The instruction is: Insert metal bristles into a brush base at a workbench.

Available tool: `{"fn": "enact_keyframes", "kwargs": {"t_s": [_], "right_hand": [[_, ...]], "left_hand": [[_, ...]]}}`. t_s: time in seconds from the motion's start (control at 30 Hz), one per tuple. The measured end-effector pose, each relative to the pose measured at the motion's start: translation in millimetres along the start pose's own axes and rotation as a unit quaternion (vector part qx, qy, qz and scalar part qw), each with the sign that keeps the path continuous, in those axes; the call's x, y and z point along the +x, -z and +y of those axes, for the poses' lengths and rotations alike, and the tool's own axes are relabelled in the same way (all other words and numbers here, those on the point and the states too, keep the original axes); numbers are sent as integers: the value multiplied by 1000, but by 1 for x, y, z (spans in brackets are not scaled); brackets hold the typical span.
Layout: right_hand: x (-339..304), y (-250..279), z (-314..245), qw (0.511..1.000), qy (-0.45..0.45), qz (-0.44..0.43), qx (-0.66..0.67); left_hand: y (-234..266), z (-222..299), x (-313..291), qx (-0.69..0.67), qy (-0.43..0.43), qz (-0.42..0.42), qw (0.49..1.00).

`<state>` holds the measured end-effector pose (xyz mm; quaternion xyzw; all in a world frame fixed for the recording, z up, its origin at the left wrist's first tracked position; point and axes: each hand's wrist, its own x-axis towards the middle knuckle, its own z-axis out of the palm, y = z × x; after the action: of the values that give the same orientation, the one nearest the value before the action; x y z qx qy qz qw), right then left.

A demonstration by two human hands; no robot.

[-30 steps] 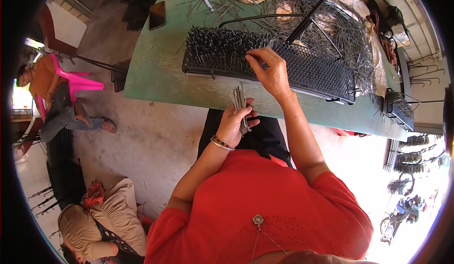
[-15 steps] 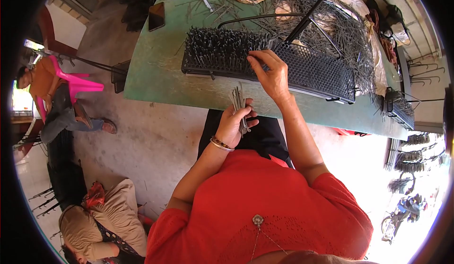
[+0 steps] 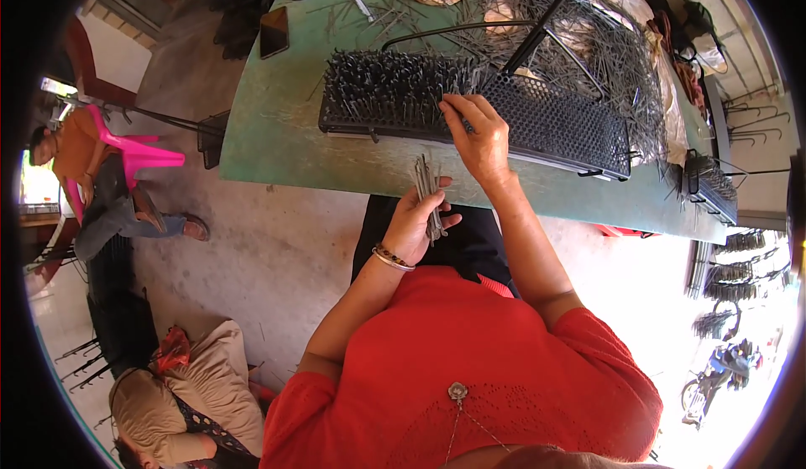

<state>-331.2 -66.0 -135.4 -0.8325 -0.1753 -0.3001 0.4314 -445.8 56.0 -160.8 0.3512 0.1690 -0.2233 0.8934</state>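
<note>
My left hand (image 3: 410, 224) is closed around a bundle of thin grey metal rods (image 3: 426, 179), below the table's near edge. Over the front of a long black perforated rack (image 3: 558, 125), my right hand (image 3: 482, 137) pinches with thumb and forefinger at a thin metal rod, mostly hidden by the fingertips. Dark upright rods (image 3: 382, 87) stand densely in the rack's left part, up to where my right fingers are. The holes in its right part hold no rods. A black bar frame (image 3: 533, 45) rises behind the rack.
The rack lies on a green table (image 3: 273, 137). Behind it is a large heap of loose rods (image 3: 604, 45) on crumpled wrapping. A phone (image 3: 274, 32) lies at the far left. One person sits on a pink chair (image 3: 151, 154); another person (image 3: 197, 385) is bent over at lower left.
The view has shifted slightly. My right fingers stay at the same part of the rack, and my left hand still holds the bundle.
</note>
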Motion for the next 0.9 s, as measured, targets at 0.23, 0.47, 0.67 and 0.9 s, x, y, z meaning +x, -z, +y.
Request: {"fn": "enact_keyframes", "kwargs": {"t_s": [0.23,0.47,0.67,0.9], "right_hand": [[-3,-2,3,999,-5,9,-38],[-6,-3,5,991,67,-15,-110],[-4,18,-13,989,-121,-51,68],[-28,39,-5,915,-272,-256,153]], "left_hand": [[-5,3,-2,4,-2,-4,1000],[2,-2,1,-5,-2,-9,1000],[4,-1,3,-14,-23,0,1000],[-9,-4,6,-19,-57,0,998]]}}
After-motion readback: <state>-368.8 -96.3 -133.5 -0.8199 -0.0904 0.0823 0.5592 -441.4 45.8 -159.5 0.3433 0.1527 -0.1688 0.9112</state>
